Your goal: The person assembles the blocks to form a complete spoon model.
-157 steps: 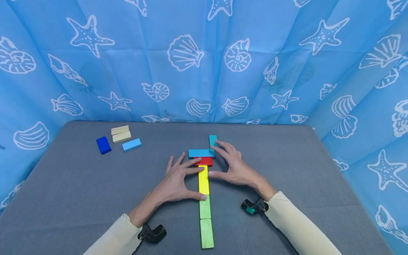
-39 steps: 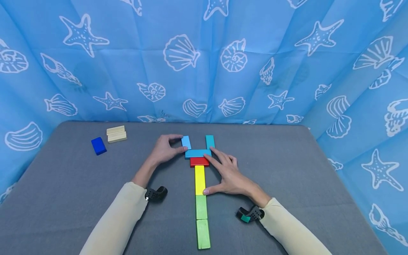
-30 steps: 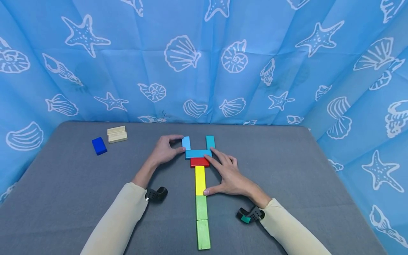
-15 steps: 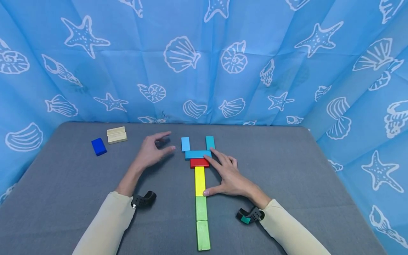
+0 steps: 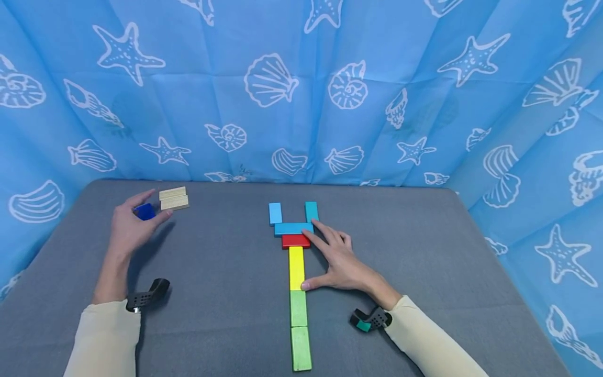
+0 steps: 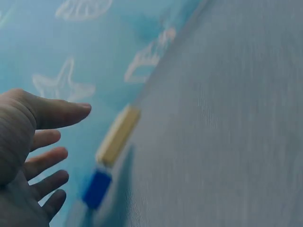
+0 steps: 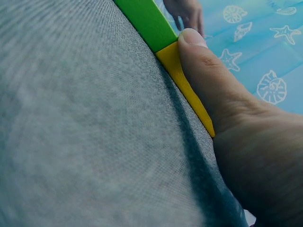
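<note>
At the table's far left, the left hand (image 5: 129, 225) hovers over a dark blue block (image 5: 144, 211), thumb and fingers spread around it. In the left wrist view this hand (image 6: 28, 151) stands apart from the blue block (image 6: 97, 189). The right hand (image 5: 346, 264) rests beside the row of blocks, its thumb at the lower end of the yellow block (image 5: 296, 268) and its fingertips at the right end of the blue crosswise block (image 5: 293, 229). In the right wrist view its thumb (image 7: 208, 71) touches the yellow block (image 7: 182, 82) near the green one (image 7: 147, 21).
Two pale wooden blocks (image 5: 174, 201) lie right of the dark blue block. A red block (image 5: 296, 241) joins the row above the yellow. Light blue (image 5: 275, 213) and teal (image 5: 311, 211) blocks stand lengthwise beyond it. Green blocks (image 5: 300, 348) form the near end. A patterned curtain hangs behind.
The left hand placed the light blue block at the row's upper left, let go and moved left to the dark blue block. The right hand moved slightly down the row, then stayed still.
</note>
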`<state>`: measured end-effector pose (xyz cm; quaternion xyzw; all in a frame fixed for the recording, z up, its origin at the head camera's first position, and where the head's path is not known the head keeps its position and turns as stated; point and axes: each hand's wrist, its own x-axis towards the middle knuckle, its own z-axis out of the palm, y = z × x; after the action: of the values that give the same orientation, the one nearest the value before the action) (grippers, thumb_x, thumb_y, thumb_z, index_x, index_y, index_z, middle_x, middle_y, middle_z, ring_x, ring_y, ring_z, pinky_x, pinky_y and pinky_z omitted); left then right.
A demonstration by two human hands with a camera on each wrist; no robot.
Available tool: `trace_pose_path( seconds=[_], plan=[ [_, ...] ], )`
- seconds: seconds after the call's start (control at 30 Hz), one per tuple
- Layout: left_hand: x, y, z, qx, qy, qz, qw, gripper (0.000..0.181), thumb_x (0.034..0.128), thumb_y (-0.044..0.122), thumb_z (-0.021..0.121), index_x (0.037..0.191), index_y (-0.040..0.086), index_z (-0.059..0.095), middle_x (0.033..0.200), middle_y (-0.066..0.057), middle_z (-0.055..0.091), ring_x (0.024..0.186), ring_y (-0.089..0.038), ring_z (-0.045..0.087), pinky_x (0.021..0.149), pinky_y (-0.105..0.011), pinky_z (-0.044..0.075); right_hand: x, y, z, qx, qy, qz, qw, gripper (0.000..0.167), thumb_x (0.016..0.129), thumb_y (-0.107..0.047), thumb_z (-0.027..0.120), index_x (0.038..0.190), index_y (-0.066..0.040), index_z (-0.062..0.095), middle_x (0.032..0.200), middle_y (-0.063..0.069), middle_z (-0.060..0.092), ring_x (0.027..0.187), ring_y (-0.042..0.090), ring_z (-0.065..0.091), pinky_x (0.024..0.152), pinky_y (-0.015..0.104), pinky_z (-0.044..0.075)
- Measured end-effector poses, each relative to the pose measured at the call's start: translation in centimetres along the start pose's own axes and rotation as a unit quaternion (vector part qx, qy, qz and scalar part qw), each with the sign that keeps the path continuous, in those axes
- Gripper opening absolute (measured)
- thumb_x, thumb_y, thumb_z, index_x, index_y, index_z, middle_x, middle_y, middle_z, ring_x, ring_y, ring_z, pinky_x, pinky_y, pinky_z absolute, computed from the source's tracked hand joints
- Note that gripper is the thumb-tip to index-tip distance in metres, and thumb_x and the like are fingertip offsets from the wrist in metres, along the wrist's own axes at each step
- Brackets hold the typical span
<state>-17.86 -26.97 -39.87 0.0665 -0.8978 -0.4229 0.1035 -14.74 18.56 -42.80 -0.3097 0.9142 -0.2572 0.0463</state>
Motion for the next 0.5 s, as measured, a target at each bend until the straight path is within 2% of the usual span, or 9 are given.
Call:
trace_pose_path(
  seconds=[0.1,0.2,0.37,0.5],
  plan=[
    [0.0,-1.8,-0.4,0.012,-0.003,-0.026,0.9996,0.077,0.096,0.029,0.071,0.156,-0.001,0.033,0.158,-0.033,0.027,0.144,-0.056,0.024,0.11,-0.071,0.027,-0.1,0.0,0.0,0.002,0.0,0.0,1.0,0.115,0.071,-0.064,0.085,0.161,-0.018,0.03,0.169,0.011,0.012,0.146,0.039,0.021,0.109,0.06,0.015],
    [0.0,-2.9,-0.2,0.027,0.002,-0.045,0.9986,0.083,0.0948,0.033,0.072,0.156,-0.003,0.03,0.157,-0.035,0.027,0.142,-0.057,0.027,0.11,-0.069,0.028,-0.1,0.1,0.0,0.001,0.0,0.001,1.0,0.116,0.071,-0.064,0.084,0.161,-0.017,0.029,0.169,0.01,0.011,0.146,0.038,0.021,0.109,0.06,0.014],
    [-0.1,-3.2,0.3,0.038,0.027,-0.071,0.9964,0.086,0.0925,0.038,0.074,0.155,-0.004,0.032,0.155,-0.035,0.031,0.142,-0.054,0.03,0.112,-0.066,0.028,0.0,0.2,0.0,-0.002,-0.001,0.001,1.0,0.116,0.071,-0.065,0.084,0.162,-0.018,0.029,0.169,0.01,0.011,0.147,0.036,0.02,0.11,0.06,0.014],
    [-0.2,-3.1,0.3,0.036,0.029,-0.092,0.9947,0.083,0.0958,0.038,0.07,0.156,-0.004,0.03,0.156,-0.036,0.028,0.144,-0.054,0.026,0.113,-0.067,0.026,0.1,0.2,0.1,0.0,-0.001,0.001,1.0,0.116,0.071,-0.065,0.084,0.161,-0.018,0.029,0.169,0.01,0.011,0.147,0.035,0.02,0.109,0.06,0.014]
  ],
)
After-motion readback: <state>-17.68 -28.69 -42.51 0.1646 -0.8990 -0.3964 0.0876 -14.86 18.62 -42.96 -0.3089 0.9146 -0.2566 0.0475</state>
